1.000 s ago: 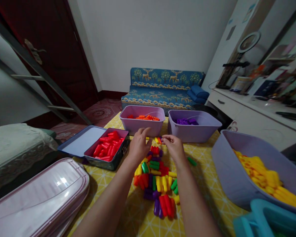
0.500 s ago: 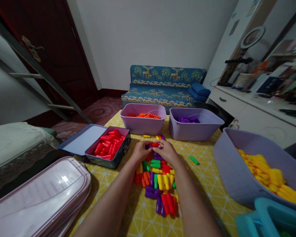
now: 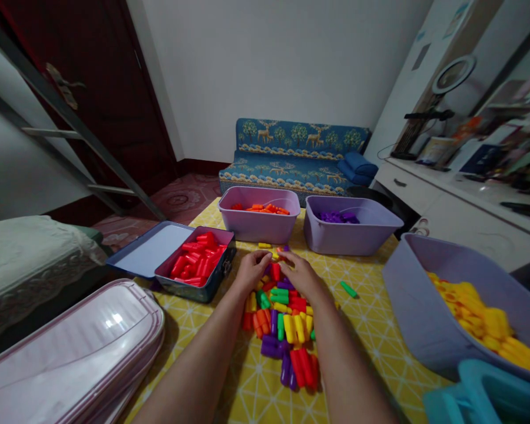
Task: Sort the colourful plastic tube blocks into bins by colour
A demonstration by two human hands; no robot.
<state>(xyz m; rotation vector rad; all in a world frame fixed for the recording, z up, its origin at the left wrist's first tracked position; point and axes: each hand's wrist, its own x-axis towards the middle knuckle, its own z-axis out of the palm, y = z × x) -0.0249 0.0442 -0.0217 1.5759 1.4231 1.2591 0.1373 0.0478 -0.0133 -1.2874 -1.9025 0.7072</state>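
My left hand (image 3: 252, 272) and my right hand (image 3: 302, 273) hover over the far end of a pile of bullet-shaped plastic building blocks (image 3: 295, 327). Both hands are open, fingers and thumbs apart. Between them a red block (image 3: 275, 272) lies on the pile, near both thumbs but not gripped. The pile mixes red, yellow, green, purple and orange pieces, some joined in pairs. Just past my fingertips are small yellow and purple pieces, partly hidden. A lone green block (image 3: 348, 289) lies to the right of my right hand.
A tin case (image 3: 207, 290) of red blocks stands open at left. Behind are a bin (image 3: 258, 227) with orange blocks and one (image 3: 353, 238) with purple blocks. A bin (image 3: 417, 306) of yellow blocks and a teal container (image 3: 446, 400) stand right. Lids (image 3: 83, 347) are stacked left.
My hands have moved apart and let go of the red block, which now lies between them. The view has shifted slightly.
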